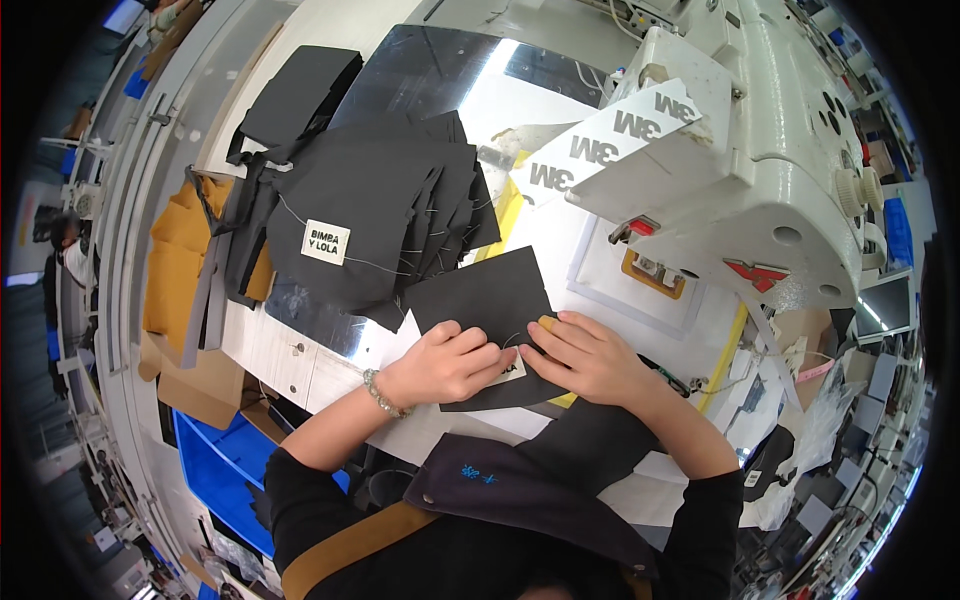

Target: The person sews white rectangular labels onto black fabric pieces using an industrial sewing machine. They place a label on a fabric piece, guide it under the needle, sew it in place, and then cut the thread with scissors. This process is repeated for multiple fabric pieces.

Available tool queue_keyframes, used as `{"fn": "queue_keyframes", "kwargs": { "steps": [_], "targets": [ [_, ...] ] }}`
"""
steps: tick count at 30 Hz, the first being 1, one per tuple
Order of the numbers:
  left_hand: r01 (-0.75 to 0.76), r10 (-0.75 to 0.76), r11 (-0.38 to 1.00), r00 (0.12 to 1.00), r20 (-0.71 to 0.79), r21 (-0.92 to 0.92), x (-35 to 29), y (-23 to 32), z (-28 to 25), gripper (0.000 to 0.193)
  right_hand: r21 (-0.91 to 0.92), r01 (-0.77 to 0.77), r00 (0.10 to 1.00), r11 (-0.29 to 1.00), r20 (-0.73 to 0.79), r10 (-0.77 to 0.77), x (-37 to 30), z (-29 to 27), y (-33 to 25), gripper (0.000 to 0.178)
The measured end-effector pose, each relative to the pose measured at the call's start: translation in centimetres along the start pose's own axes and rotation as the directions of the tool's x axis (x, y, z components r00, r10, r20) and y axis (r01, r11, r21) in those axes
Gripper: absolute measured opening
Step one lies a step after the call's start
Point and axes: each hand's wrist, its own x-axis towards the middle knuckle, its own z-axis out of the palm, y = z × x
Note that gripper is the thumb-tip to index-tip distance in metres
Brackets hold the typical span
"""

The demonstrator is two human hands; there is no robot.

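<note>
At table (300, 350) edge: left hand (445, 365) and right hand (590, 355) pinching small label (512, 370) onto black fabric piece (490, 300); risk: label slips askew.

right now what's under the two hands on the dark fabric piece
A small white label peeks out between the left hand and right hand, lying on the dark fabric piece. Most of the label is covered by the fingers, so how it is attached cannot be seen.

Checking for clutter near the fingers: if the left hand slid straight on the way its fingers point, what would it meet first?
Probably the right hand: the left hand points right across the dark fabric piece, fingertips almost touching over a small label. Depth looks level.
</note>
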Motion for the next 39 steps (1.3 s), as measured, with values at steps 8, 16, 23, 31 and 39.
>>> {"fn": "queue_keyframes", "kwargs": {
  "steps": [8, 16, 23, 31, 39],
  "targets": [
    [-0.016, 0.016, 0.999, 1.000, 0.002, 0.041, 0.11, -0.19, -0.26, 0.023, -0.011, 0.008, 1.000, 1.000, -0.005, -0.008, 0.03, -0.03, 0.00, 0.024],
    [-0.027, 0.028, 0.999, 1.000, -0.010, 0.045, -0.01, -0.12, -0.07, 0.021, -0.062, 0.031, 0.999, 0.998, -0.008, -0.032, 0.06, 0.12, -0.11, 0.022],
    [-0.071, 0.071, 0.995, 0.997, -0.005, 0.071, -0.04, 0.03, 0.31, 0.022, -0.107, 0.033, 0.999, 0.994, 0.010, -0.033, 0.28, 0.23, -0.44, 0.022],
    [-0.068, 0.069, 0.997, 0.997, -0.019, 0.047, 0.16, -0.15, 0.12, 0.021, -0.102, 0.034, 0.999, 0.994, 0.036, -0.030, 0.44, -0.02, -0.42, 0.022],
    [-0.056, 0.057, 0.998, 0.998, -0.023, 0.036, -0.12, -0.23, 0.01, 0.020, -0.063, 0.007, 1.000, 0.998, 0.013, -0.006, -0.08, 0.18, -0.23, 0.026]
  ]
}}
